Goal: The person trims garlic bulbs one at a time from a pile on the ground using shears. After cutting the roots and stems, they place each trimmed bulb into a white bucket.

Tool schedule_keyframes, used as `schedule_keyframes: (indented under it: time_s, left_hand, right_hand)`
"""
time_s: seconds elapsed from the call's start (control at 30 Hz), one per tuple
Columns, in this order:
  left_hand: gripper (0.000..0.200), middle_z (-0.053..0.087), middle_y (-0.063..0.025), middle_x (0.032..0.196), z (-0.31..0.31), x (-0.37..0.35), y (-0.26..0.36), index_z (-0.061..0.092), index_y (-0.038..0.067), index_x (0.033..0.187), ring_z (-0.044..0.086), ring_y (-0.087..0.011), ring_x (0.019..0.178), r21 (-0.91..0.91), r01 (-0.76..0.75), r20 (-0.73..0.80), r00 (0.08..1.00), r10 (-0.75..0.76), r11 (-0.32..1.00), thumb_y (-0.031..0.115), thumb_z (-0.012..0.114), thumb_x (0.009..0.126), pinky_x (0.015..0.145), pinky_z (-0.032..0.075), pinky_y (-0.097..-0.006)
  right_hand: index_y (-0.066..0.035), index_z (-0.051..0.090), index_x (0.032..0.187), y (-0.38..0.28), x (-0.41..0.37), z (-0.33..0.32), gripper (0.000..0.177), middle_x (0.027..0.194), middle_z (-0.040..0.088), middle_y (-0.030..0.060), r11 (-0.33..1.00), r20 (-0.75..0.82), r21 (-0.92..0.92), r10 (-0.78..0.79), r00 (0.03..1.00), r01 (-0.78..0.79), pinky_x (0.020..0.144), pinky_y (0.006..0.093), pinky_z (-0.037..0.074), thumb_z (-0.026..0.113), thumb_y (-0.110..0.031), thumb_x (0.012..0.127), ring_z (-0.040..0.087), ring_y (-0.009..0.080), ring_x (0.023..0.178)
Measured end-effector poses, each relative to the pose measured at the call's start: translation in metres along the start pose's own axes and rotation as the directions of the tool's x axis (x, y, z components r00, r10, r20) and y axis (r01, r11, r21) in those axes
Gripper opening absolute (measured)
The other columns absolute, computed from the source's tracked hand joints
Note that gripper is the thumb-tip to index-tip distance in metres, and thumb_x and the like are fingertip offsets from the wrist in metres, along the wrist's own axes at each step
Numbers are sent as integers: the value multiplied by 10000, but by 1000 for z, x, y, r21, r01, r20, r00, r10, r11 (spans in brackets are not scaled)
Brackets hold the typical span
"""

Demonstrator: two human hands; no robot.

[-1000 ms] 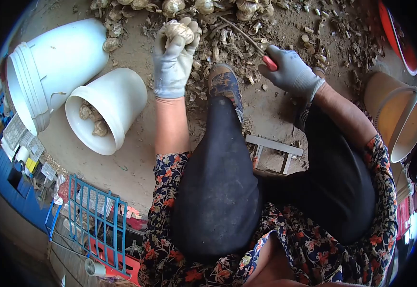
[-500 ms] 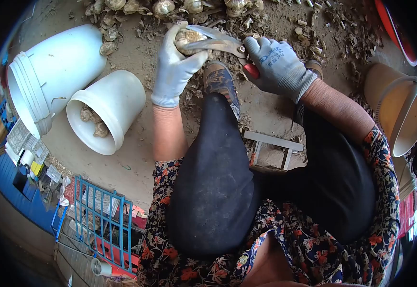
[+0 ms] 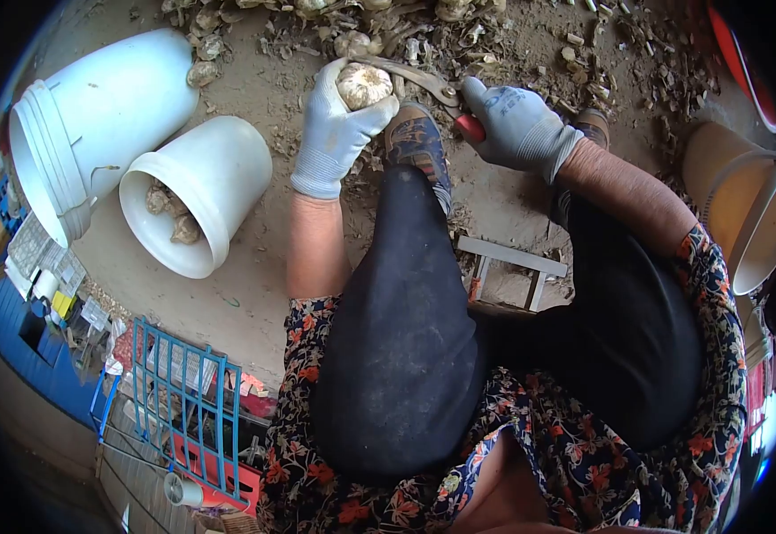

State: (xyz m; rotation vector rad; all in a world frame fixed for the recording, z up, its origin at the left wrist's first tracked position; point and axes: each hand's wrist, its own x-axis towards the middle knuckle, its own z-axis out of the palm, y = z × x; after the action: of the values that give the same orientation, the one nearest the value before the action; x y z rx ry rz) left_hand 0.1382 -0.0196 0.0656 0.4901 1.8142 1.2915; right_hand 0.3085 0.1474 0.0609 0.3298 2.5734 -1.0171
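A whitish garlic bulb [image 3: 364, 86] is held in the gloved fingers of my left hand [image 3: 335, 133], its rounded face turned up. My right hand [image 3: 521, 127], also gloved, is wrapped round the red handle of a pair of metal shears [image 3: 419, 76]. The blades of the shears reach left, just beyond the far edge of the bulb, and look nearly closed. Another bulb [image 3: 353, 43] lies on the ground past the blades.
Two white buckets lie on their sides at left, a large one [image 3: 130, 102] and a smaller one [image 3: 228, 169] with several bulbs inside. Bulbs and dry scraps [image 3: 575, 53] cover the ground ahead. An orange-lined bucket [image 3: 731, 178] is at right, a metal stool frame [image 3: 513, 255] between my legs.
The shears' blades, open around the bulb before, have come off it and closed. The bulb has turned in my left hand and shows a paler face.
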Motion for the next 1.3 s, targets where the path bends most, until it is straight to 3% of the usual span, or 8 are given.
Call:
schedule_keyframes:
  time_s: [0.1,0.27,0.33,0.4,0.43,0.53,0.6,1.3]
  left_hand:
    - [520,610,-93,1014,-10,-26,27,496,-22,1166,612,-147,848,-172,-113,-250,966,67,979,45,763,725,757,528,-257]
    - [279,619,-191,1033,-137,-83,60,583,-51,1064,629,-258,898,393,259,-918,167,360,882,123,629,852,805,542,-400]
    - [330,619,-207,1030,-169,-96,49,575,-58,1103,626,-318,854,651,748,-664,483,571,125,176,602,872,809,526,-437]
    - [360,622,-189,1067,-142,-62,21,576,-36,1145,620,-334,862,656,340,-700,606,377,674,212,579,884,839,498,-415]
    - [370,634,-167,1081,-127,-38,-3,580,-31,1159,631,-277,901,868,113,-383,771,508,483,218,585,885,829,493,-367]
    - [517,611,-210,1127,-25,50,-37,589,-16,1104,593,-295,1053,488,205,-373,928,-9,848,343,733,761,898,470,-353]
    - [578,585,-233,1141,-6,82,-64,584,-17,1091,579,-321,1071,796,230,-288,957,17,560,366,772,702,884,478,-375]
    - [602,608,-97,904,-3,16,1,632,18,1065,622,-238,798,636,-349,58,911,408,688,234,872,557,721,524,-352]
  right_hand:
    - [11,470,944,11,-2,3,310,748,636,221,991,11,113,72,997,-73,682,469,512,502,-297,928,646,403,738]
    - [23,494,921,36,-19,3,342,779,626,254,947,21,237,216,976,-215,724,458,500,571,-308,879,638,416,784]
    - [18,482,903,36,-18,6,317,763,614,251,947,23,235,218,976,-218,702,455,494,588,-278,867,632,419,781]
    - [13,470,884,34,-18,12,296,747,602,248,946,30,232,227,973,-228,679,453,488,606,-248,856,626,421,777]
    - [13,467,895,33,-16,13,299,754,604,249,947,50,222,226,973,-231,681,455,488,607,-249,855,625,426,781]
    - [13,453,928,32,-16,10,316,768,605,256,950,91,186,237,967,-251,687,464,488,603,-255,854,619,436,792]
    - [15,446,936,35,-18,12,328,784,608,259,948,135,176,244,960,-266,689,471,484,600,-262,855,617,440,799]
    - [-41,482,1030,12,-2,-10,409,827,632,157,933,-32,-359,-1,999,-11,654,462,509,613,-392,864,667,314,733]
